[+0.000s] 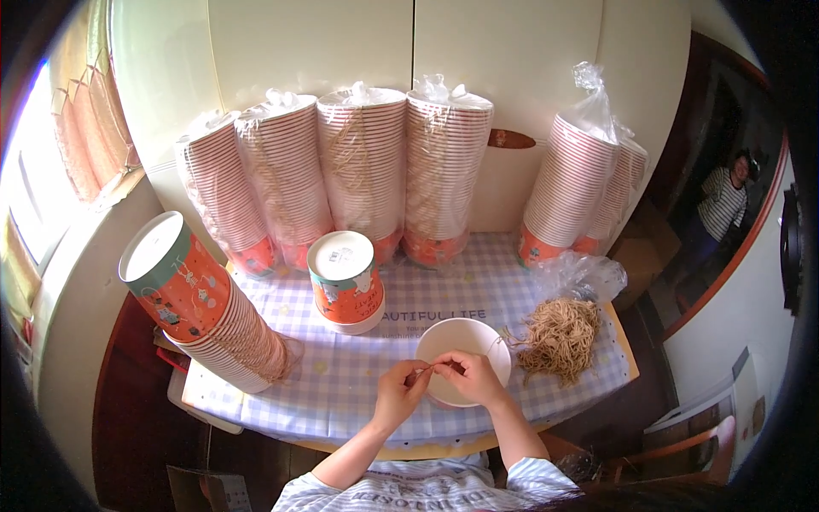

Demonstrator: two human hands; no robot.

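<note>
Both hands meet over the near side of an open white paper bucket (461, 333) that stands upright on the table. My left hand (401, 396) is closed, its thumb and fingertips pinching a thin piece of brown twine. Right beside it, my right hand (472, 377) pinches the same twine, fingertips almost touching the left ones. The twine's end between the fingers is too small to make out. A thin strand shows at the bucket's right rim. Just right of the bucket lies a loose heap of brown twine (559, 340), partly in a clear plastic bag (580, 277).
An upside-down orange paper bucket (348, 290) stands left of centre. A tall leaning stack of buckets (192, 294) with twine stands at the left. Several bagged bucket stacks (363, 162) line the back of the checked tablecloth (341, 380). A person (723, 203) appears within the red frame at right.
</note>
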